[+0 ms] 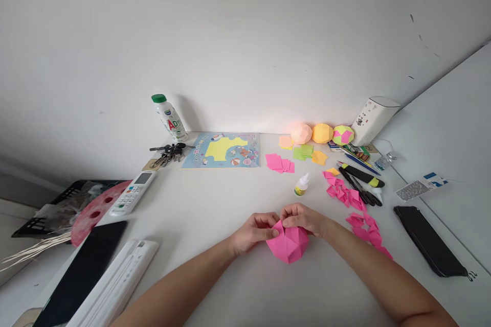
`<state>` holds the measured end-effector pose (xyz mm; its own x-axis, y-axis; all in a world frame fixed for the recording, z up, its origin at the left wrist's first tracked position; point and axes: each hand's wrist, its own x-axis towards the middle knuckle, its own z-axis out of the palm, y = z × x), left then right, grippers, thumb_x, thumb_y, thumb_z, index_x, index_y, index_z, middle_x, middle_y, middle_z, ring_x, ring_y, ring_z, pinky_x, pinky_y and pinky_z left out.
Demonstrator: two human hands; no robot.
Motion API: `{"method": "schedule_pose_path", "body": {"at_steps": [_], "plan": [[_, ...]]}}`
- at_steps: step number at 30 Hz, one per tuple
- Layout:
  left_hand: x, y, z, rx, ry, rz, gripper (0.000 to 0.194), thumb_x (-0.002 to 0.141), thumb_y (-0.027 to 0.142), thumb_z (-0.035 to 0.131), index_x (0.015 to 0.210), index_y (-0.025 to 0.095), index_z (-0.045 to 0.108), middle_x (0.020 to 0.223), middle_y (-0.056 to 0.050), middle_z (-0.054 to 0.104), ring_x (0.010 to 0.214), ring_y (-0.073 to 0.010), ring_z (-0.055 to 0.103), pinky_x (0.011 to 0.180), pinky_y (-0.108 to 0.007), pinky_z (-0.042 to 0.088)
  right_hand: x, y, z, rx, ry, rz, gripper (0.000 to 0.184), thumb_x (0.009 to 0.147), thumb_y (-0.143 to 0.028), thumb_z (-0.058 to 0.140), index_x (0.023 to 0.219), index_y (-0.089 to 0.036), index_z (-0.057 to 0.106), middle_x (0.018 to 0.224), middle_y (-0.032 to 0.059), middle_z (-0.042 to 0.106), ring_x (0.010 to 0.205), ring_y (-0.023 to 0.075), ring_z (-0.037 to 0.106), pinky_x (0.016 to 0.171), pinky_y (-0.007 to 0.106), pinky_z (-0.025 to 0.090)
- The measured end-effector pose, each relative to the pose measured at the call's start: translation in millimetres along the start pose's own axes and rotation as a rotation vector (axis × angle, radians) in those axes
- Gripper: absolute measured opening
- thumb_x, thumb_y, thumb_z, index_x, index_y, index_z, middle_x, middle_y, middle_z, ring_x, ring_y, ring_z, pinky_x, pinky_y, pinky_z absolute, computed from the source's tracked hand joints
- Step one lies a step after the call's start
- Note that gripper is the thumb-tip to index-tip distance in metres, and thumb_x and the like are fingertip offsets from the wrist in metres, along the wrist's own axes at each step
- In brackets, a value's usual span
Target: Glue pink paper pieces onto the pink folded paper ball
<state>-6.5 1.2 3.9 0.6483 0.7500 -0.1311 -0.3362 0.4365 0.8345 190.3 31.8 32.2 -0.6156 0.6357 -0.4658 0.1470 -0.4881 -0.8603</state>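
A partly built pink paper ball [289,245] rests on the white table [215,204] near the front centre. My left hand [253,232] is closed on its left upper edge, fingers pinching the paper. My right hand [305,218] grips the top rim from the right, fingers curled over the paper. A small glue bottle [302,185] stands just beyond my hands. Folded pink paper pieces [355,207] lie in a trail to the right of my right forearm.
Three finished paper balls [322,134] line the wall. Pink, green and orange paper squares [295,157], pens and scissors [360,181], a black case [429,240], keys [169,153], a bottle [169,117], a sticker sheet [224,150], a remote [132,193] and a tablet [82,271] surround the area.
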Motion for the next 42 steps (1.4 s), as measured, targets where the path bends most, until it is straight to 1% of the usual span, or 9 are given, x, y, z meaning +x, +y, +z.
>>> {"method": "schedule_pose_path", "body": {"at_steps": [11, 15, 21, 25, 27, 29, 34, 39, 42], "plan": [[1.1, 1.0, -0.6, -0.106, 0.043, -0.032, 0.016, 0.065, 0.028, 0.077, 0.07, 0.014, 0.069, 0.066, -0.002, 0.062, 0.063, -0.0133, 0.054, 0.064, -0.027, 0.04, 1.5, 0.5, -1.3, -0.085, 0.042, -0.064, 0.028, 0.071, -0.042, 0.071, 0.079, -0.016, 0.064, 0.073, -0.0002, 0.06, 0.064, 0.011, 0.052, 0.059, 0.023, 0.038], [1.4, -0.5, -2.6, -0.108, 0.042, -0.026, 0.014, 0.067, 0.027, 0.076, 0.072, 0.014, 0.07, 0.066, -0.002, 0.061, 0.064, -0.013, 0.054, 0.066, -0.027, 0.039, -1.9, -5.6, -4.3, -0.296, 0.068, -0.093, 0.024, 0.076, -0.04, 0.065, 0.084, -0.018, 0.063, 0.078, 0.0019, 0.063, 0.068, 0.0141, 0.055, 0.06, 0.026, 0.04], [2.6, -0.5, -2.4, -0.132, 0.025, -0.022, 0.014, 0.07, 0.027, 0.073, 0.071, 0.014, 0.069, 0.07, -0.004, 0.063, 0.066, -0.0145, 0.055, 0.066, -0.028, 0.04, -34.2, -21.0, -33.6, -1.003, 0.449, 0.008, 0.022, 0.069, -0.034, 0.068, 0.056, -0.02, 0.058, 0.058, 0.0036, 0.058, 0.055, 0.0176, 0.051, 0.053, 0.029, 0.032], [4.1, -1.1, -2.2, -0.162, 0.019, -0.016, 0.013, 0.07, 0.027, 0.073, 0.072, 0.014, 0.07, 0.072, -0.005, 0.065, 0.067, -0.0153, 0.057, 0.067, -0.029, 0.042, -36.7, -18.1, -53.4, -1.01, 0.678, 0.024, 0.028, 0.069, -0.043, 0.066, 0.084, -0.02, 0.061, 0.08, 0.0099, 0.06, 0.072, 0.0251, 0.056, 0.056, 0.03, 0.035], [4.4, -1.1, -2.1, -0.167, 0.02, -0.016, 0.013, 0.07, 0.027, 0.073, 0.073, 0.014, 0.07, 0.073, -0.005, 0.066, 0.067, -0.0153, 0.058, 0.067, -0.029, 0.042, -24.1, -12.2, -56.4, -0.787, 0.814, -0.124, 0.048, 0.063, -0.043, 0.072, 0.102, -0.021, 0.056, 0.102, 0.0112, 0.059, 0.087, 0.0262, 0.056, 0.063, 0.031, 0.041], [4.3, -0.4, -1.6, -0.166, 0.019, -0.015, 0.014, 0.07, 0.027, 0.073, 0.074, 0.014, 0.07, 0.074, -0.005, 0.066, 0.068, -0.0154, 0.058, 0.067, -0.029, 0.043, -7.3, -6.6, -55.8, -0.595, 0.755, -0.241, 0.054, 0.063, -0.04, 0.072, 0.109, -0.022, 0.051, 0.106, 0.0095, 0.059, 0.088, 0.0238, 0.057, 0.069, 0.032, 0.044], [4.2, 1.7, 0.5, -0.158, 0.002, 0.0, 0.016, 0.07, 0.028, 0.073, 0.073, 0.014, 0.07, 0.074, -0.004, 0.064, 0.068, -0.0151, 0.057, 0.068, -0.029, 0.042, 13.8, -13.7, -44.4, -0.533, 0.714, -0.337, 0.038, 0.078, -0.042, 0.056, 0.108, -0.021, 0.049, 0.097, 0.0055, 0.061, 0.081, 0.0192, 0.059, 0.072, 0.033, 0.048], [5.1, 1.0, 0.0, -0.18, 0.007, 0.0, 0.014, 0.07, 0.027, 0.073, 0.072, 0.013, 0.069, 0.074, -0.004, 0.062, 0.068, -0.0141, 0.056, 0.067, -0.028, 0.042, -18.3, -42.1, -12.4, -0.618, 0.623, -0.45, 0.06, 0.082, -0.041, 0.056, 0.132, -0.026, 0.029, 0.099, 0.0048, 0.058, 0.078, 0.0185, 0.06, 0.064, 0.032, 0.051], [4.9, 0.8, -1.2, -0.196, 0.02, -0.015, 0.014, 0.071, 0.026, 0.073, 0.074, 0.013, 0.069, 0.075, -0.004, 0.063, 0.068, -0.0143, 0.056, 0.068, -0.028, 0.042, -45.5, -55.3, 8.6, -0.809, 0.526, -0.482, 0.046, 0.08, -0.033, 0.06, 0.122, -0.027, 0.041, 0.11, 0.0063, 0.058, 0.098, 0.0222, 0.059, 0.069, 0.031, 0.051]]}}
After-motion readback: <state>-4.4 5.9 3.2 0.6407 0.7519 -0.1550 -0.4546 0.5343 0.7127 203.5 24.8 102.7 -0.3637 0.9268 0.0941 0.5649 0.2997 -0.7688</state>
